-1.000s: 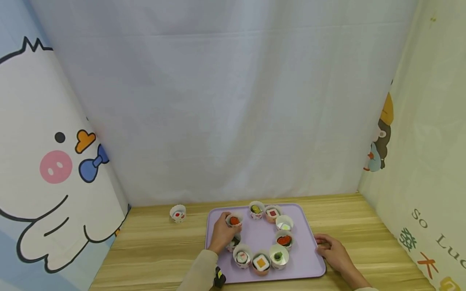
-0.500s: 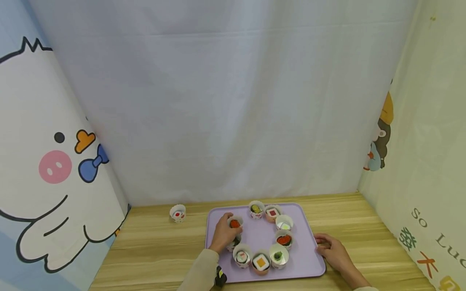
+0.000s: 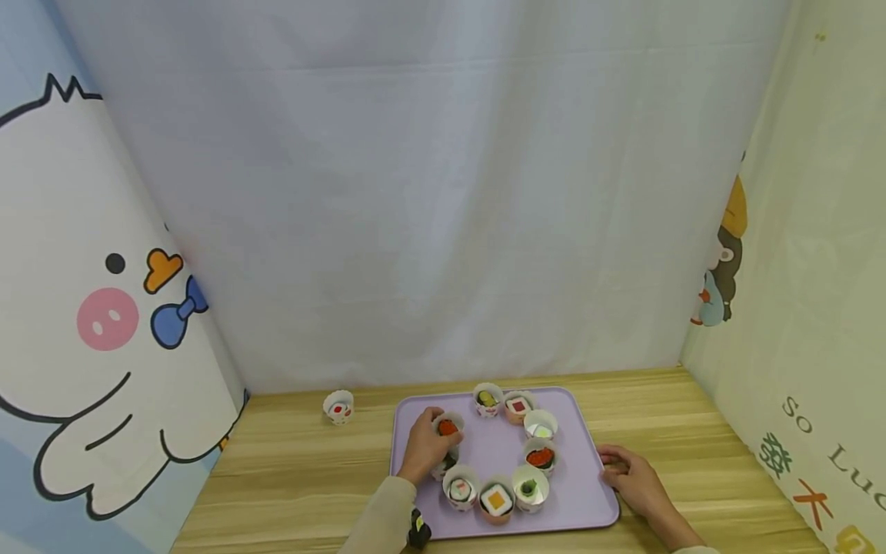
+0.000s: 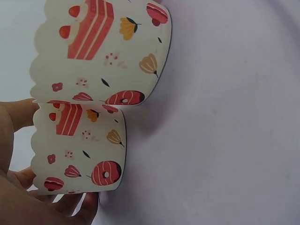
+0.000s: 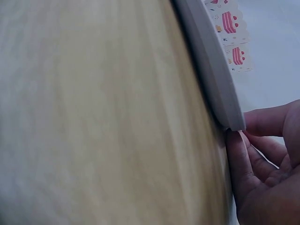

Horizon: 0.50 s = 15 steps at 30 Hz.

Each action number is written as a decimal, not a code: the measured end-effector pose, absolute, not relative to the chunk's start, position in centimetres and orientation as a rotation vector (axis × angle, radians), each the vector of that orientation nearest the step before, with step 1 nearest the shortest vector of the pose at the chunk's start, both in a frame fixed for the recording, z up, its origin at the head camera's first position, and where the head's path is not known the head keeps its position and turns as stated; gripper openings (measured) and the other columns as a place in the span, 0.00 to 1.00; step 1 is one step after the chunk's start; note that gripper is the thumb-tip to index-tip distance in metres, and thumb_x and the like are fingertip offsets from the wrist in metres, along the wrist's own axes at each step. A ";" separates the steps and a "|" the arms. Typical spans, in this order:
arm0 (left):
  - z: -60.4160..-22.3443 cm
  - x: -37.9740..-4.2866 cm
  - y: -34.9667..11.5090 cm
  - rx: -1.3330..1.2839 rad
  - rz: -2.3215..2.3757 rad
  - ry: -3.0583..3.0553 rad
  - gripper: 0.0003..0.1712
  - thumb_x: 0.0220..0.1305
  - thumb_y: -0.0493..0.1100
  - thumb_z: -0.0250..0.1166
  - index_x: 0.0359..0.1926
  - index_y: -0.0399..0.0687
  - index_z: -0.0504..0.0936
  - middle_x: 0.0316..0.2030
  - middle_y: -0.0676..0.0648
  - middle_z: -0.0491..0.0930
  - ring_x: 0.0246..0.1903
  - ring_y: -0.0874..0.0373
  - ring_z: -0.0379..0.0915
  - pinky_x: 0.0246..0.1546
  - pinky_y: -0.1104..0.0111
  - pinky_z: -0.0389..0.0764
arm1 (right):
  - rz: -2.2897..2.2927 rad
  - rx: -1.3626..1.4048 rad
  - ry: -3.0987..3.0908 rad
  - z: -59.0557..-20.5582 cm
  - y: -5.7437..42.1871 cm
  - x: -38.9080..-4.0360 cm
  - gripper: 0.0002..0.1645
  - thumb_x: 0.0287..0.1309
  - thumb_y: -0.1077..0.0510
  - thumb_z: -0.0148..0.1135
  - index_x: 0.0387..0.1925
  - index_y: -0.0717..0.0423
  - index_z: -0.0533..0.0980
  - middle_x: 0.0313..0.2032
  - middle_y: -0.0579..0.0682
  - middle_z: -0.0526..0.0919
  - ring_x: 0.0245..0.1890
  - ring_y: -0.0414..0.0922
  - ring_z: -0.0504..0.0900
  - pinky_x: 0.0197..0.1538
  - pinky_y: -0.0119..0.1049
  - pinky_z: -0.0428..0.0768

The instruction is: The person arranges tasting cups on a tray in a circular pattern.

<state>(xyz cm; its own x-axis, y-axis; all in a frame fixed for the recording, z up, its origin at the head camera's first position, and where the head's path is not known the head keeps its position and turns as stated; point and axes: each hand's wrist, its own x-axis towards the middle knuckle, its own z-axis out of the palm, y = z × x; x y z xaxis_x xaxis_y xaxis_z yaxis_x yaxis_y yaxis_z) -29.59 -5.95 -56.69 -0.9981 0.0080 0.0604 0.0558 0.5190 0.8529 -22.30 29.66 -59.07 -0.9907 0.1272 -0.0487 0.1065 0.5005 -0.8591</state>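
My left hand [image 3: 425,446] grips a scallop-edged paper baking cup [image 4: 79,154] printed with cake slices and doughnuts, at the left part of the lilac tray [image 3: 574,500]. Inside this cup sits a sushi piece topped with red roe [image 3: 448,426]. Right in front of it stands another patterned cup [image 4: 98,51], partly hidden by the hand in the head view. At the tray's right edge, my right hand [image 3: 633,481] pinches the rim, fingers on both sides of it.
Several more cups with sushi pieces form a ring on the tray, among them a white cup with a green topping [image 3: 531,489] and one with an orange square [image 3: 496,502]. A lone cup [image 3: 338,408] stands on the wooden table [image 3: 291,492] at the left. A pale curtain [image 3: 443,231] hangs behind.
My left hand has brought the roe cup slightly down and to the right in the head view, closer to the cup in front. The right hand has stayed at the tray's edge.
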 end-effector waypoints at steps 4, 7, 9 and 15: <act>-56.7 -29.6 -6.1 -0.054 -1.528 -2.689 0.35 0.52 0.42 0.74 0.58 0.34 0.72 0.51 0.35 0.79 0.46 0.46 0.77 0.46 0.55 0.80 | 1.541 -0.207 -2.705 -59.1 29.6 -22.3 0.27 0.51 0.72 0.63 0.55 0.68 0.75 0.46 0.62 0.83 0.36 0.37 0.81 0.36 0.28 0.79; -56.7 -29.4 -6.3 -0.056 -1.539 -2.682 0.35 0.53 0.43 0.74 0.59 0.34 0.72 0.52 0.36 0.78 0.47 0.46 0.77 0.46 0.55 0.80 | 1.544 -0.222 -2.702 -59.0 29.6 -22.3 0.26 0.50 0.72 0.63 0.55 0.68 0.76 0.46 0.61 0.83 0.35 0.36 0.80 0.36 0.28 0.79; -56.7 -29.3 -6.4 -0.066 -1.536 -2.670 0.35 0.53 0.43 0.74 0.59 0.35 0.72 0.52 0.36 0.78 0.48 0.45 0.76 0.46 0.55 0.79 | 1.545 -0.218 -2.704 -59.0 29.6 -22.2 0.27 0.51 0.72 0.63 0.55 0.68 0.75 0.46 0.62 0.83 0.36 0.37 0.80 0.36 0.28 0.79; -56.2 -29.2 -7.0 -0.095 -1.563 -2.610 0.33 0.53 0.43 0.74 0.58 0.34 0.73 0.54 0.35 0.77 0.52 0.42 0.74 0.49 0.51 0.78 | 1.550 -0.227 -2.705 -58.8 29.5 -22.2 0.27 0.51 0.72 0.64 0.56 0.68 0.75 0.47 0.62 0.83 0.37 0.40 0.81 0.36 0.28 0.79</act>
